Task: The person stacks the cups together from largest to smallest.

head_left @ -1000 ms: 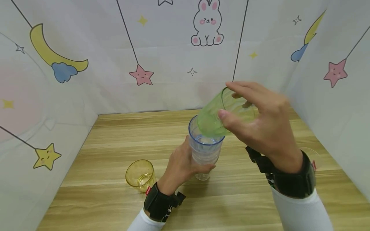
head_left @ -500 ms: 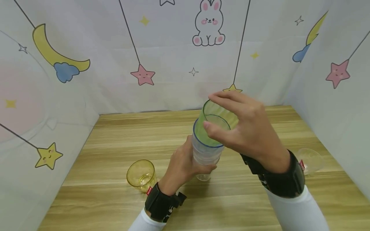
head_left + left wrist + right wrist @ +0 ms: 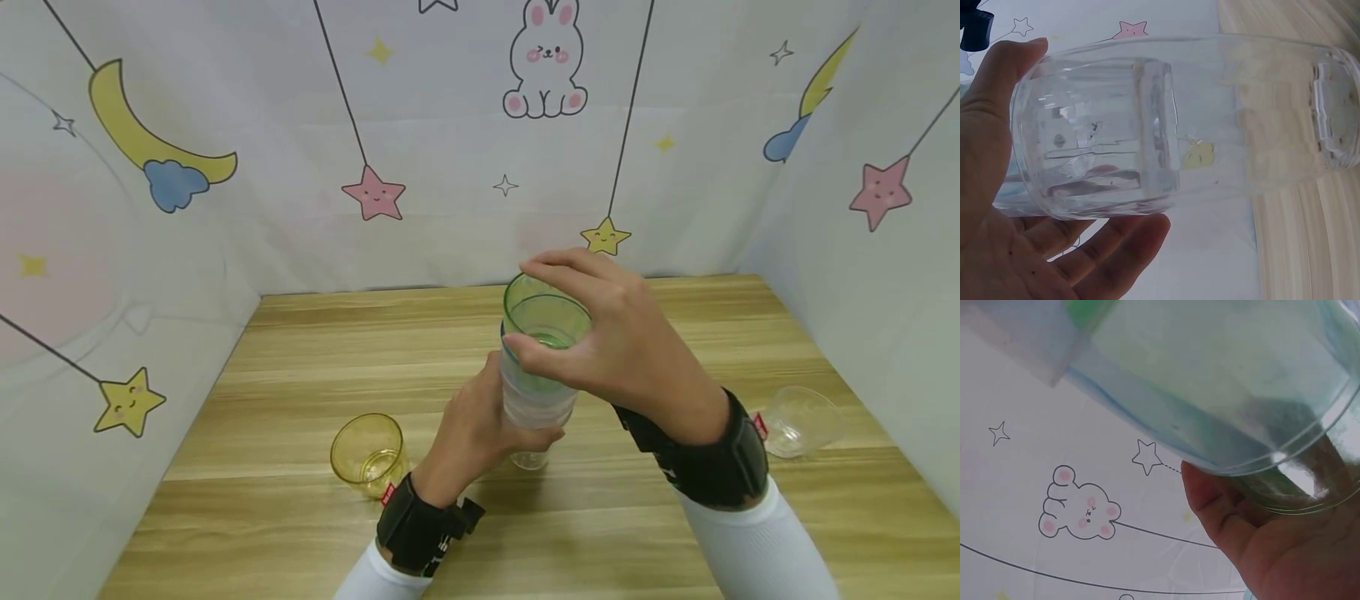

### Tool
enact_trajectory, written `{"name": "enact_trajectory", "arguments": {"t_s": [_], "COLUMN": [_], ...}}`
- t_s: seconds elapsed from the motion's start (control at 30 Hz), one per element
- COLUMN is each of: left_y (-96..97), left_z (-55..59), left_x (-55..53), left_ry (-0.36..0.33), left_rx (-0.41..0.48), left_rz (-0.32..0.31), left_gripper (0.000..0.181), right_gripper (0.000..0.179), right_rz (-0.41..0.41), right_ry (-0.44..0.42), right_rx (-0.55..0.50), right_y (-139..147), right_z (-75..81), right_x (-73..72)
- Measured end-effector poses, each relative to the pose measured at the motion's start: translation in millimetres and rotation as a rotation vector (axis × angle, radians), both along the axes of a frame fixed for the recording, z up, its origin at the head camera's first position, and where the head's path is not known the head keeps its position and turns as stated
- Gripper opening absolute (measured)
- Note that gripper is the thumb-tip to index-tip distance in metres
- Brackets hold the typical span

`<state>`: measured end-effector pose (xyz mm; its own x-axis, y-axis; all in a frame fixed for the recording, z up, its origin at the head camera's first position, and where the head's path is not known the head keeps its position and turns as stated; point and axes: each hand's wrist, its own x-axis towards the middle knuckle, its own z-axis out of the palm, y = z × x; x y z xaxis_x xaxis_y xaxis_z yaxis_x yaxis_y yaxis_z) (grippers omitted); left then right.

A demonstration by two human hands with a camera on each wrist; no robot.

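Observation:
My left hand (image 3: 472, 429) grips an upright stack of cups from its left side, fingers behind it and thumb across the front. The lowest visible cup is clear, with a thick rippled wall (image 3: 1210, 112) and a narrow base (image 3: 530, 459). Inside its top sits a blue-rimmed cup (image 3: 517, 375). My right hand (image 3: 622, 350) holds a green cup (image 3: 534, 312) by its rim, thumb in front and fingers behind. The green cup stands partly inside the blue-rimmed one, its rim higher. In the right wrist view, the right hand (image 3: 1285, 556) is beside the green rim.
A yellow cup (image 3: 367, 454) stands left of my left wrist, a red tag by its base. Another clear cup (image 3: 804, 422) with a red tag lies tilted at the right side of the wooden table (image 3: 315, 350). White printed cloth (image 3: 450, 250) encloses the back and sides.
My right hand has moved left and down, tipping the green cup upright and lowering it into the blue-rimmed cup. The left hand has kept its grip, nearly still.

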<state>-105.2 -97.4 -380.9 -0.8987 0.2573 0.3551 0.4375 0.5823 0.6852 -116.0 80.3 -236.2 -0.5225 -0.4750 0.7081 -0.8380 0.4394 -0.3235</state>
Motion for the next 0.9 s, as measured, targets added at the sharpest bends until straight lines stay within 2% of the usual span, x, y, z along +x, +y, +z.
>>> {"name": "enact_trajectory", "arguments": {"t_s": [0.2, 0.53, 0.8, 0.9], "left_y": [-0.9, -3.1, -7.5, -10.2], "left_z": [0.8, 5.6, 9.1, 11.3], "left_x": [0.7, 2.4, 3.7, 4.1], "left_ry": [0.003, -0.040, -0.040, -0.031], "left_rx": [-0.004, -0.022, -0.032, -0.033], "left_rz": [-0.004, -0.017, -0.092, -0.135], "left_gripper": [0.088, 0.093, 0.096, 0.095], "right_gripper": [0.065, 0.080, 0.100, 0.103], "right_rz": [0.012, 0.034, 0.022, 0.043], "right_ry": [0.005, 0.001, -0.063, -0.105], "right_rx": [-0.036, -0.215, -0.302, -0.338], "right_y": [0, -3, -4, -5], "right_z": [-6.0, -25.0, -35.4, -39.1], "right_x": [-2.4, -8.5, -5.8, -5.2]}}
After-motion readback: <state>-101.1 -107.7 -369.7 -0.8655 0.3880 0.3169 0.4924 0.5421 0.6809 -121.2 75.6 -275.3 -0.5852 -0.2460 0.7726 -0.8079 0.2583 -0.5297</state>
